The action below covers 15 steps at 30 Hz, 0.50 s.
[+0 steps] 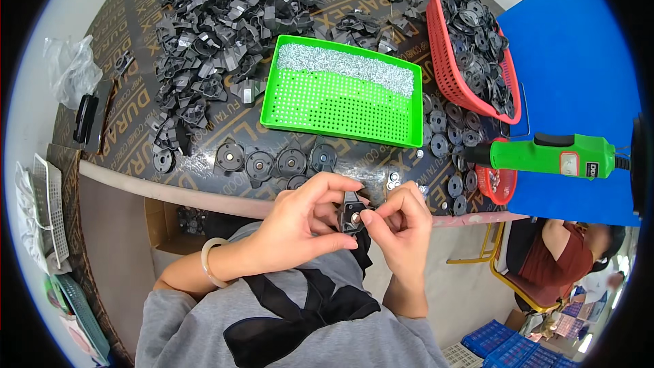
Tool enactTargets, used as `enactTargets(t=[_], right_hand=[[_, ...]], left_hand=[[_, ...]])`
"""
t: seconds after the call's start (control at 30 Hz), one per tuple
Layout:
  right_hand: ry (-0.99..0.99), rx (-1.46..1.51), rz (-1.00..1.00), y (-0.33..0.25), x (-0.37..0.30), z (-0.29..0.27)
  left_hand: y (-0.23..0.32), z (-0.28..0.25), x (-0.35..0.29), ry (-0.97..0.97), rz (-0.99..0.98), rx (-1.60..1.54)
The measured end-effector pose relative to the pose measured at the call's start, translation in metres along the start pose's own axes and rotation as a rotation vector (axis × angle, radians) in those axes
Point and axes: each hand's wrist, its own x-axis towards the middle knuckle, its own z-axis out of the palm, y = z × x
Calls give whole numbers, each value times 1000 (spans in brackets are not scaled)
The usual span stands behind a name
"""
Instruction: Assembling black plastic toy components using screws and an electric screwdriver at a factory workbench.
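Note:
Just off the table's near edge, my left hand (pixel 300 221) grips a small black plastic part (pixel 350 206) between thumb and fingers. A small round metal piece (pixel 355 218) sits on the face of that part. My right hand (pixel 403 228) closes on the part's right side, its thumb tip right beside the metal piece. Past my hands, several round black discs (pixel 290 161) with metal centres lie along the table edge. A few small metal rings (pixel 393 178) lie near my right fingers.
A green perforated tray (pixel 272 105) holds many small silvery pieces. Black plastic parts (pixel 225 41) are heaped behind it. At right are a red basket (pixel 439 61) of black discs, a green electric screwdriver (pixel 545 155) and a small red bowl (pixel 507 194). A seated person (pixel 565 259) is at lower right.

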Motion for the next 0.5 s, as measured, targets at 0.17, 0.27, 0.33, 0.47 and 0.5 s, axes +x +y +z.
enactTargets(t=[0.17,0.27,0.33,0.47,0.5], right_hand=[[57,54,14,5,-2,-2],[64,57,20,0,-4,-4],[53,32,-18,3,-5,-5],[52,-21,-9,4,-6,-9],[67,-29,-21,11,-8,-15]], left_hand=[[-2,0,1,-8,-29,-55],[-1,-1,4,-23,-57,-91],[0,-1,5,-55,-80,-78],[-3,-1,4,-41,-74,-111],[-3,-2,2,-13,-77,-123]])
